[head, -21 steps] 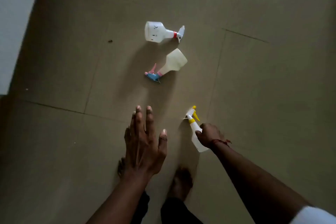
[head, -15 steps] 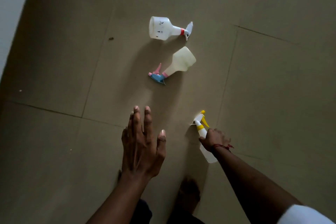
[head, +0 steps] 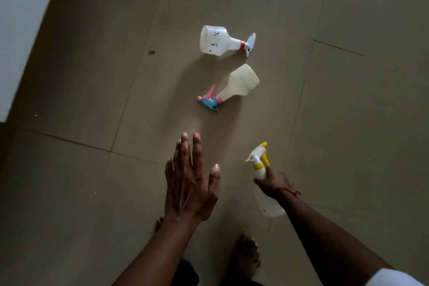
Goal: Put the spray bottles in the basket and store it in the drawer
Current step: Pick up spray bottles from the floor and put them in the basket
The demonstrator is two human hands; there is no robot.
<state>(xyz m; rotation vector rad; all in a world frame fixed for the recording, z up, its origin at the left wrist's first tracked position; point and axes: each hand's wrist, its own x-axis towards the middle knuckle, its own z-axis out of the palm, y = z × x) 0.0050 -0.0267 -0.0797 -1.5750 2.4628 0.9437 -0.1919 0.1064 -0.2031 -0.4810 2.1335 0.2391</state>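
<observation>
Right hand [head: 274,181] grips the yellow-triggered white plastic spray bottle [head: 263,183] by its neck for carrying; left hand [head: 190,183] hovers, fingers [head: 185,151] spread wide and empty, toward the pink-and-blue-triggered cream bottle [head: 239,85] lying mid-floor.

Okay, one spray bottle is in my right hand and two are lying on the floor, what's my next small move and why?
Probably reach the left hand forward to the pink-and-blue-nozzled bottle. That hand is open and empty, and this bottle lies on its side on the floor just ahead of its fingertips, nearer than the red-collared bottle. The right hand is full with the yellow-nozzled bottle. No basket is in view.
</observation>
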